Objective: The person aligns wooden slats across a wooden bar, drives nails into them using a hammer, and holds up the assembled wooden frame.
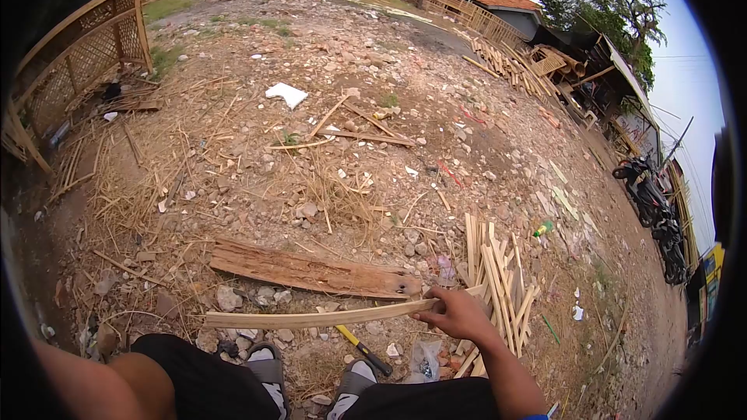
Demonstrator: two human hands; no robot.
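My right hand [451,314] is closed around a long, thin wooden strip [311,317] near its right end. The strip lies roughly level above the ground, crossing in front of my feet. Beyond it rests a weathered brown plank [311,271]. A pile of pale wooden strips [506,288] lies just right of my right hand. Below the strip, a tool with a yellow and black handle [364,348] lies between my sandals. Of my left arm only a blurred part shows at the lower left; the left hand is out of view.
Rubble and dry straw cover the ground. A clear plastic bag [424,362] lies by my right foot. A green bottle [543,229], a white scrap [286,95] and crossed sticks [366,138] lie farther out. A lattice panel [89,54] stands left; motorcycles [657,210] stand right.
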